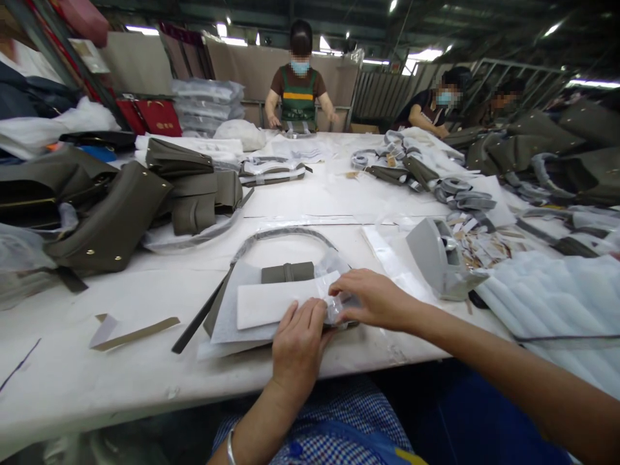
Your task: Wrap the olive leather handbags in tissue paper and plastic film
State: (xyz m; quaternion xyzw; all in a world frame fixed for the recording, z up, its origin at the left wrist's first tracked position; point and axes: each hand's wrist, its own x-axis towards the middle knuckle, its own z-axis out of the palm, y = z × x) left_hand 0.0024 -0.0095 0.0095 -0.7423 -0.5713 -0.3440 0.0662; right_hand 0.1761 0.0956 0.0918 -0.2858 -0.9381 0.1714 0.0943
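An olive-grey bag flap piece (287,272) with a curved wrapped handle (285,235) lies near the table's front edge, partly covered by white foam sheet (271,303). My left hand (299,344) rests fingers-down on the sheet's right end, pressing it. My right hand (372,298) pinches clear plastic wrap (339,309) at that same corner, fingers curled on it. A dark strap (198,320) runs off to the lower left.
Olive handbags (113,226) pile up at the left. A grey tape dispenser (438,258) and white foam stack (552,303) sit at the right. Straps and bag parts (426,174) cover the far right. Three other people work at the far side. Paper strip (135,334) lies front left.
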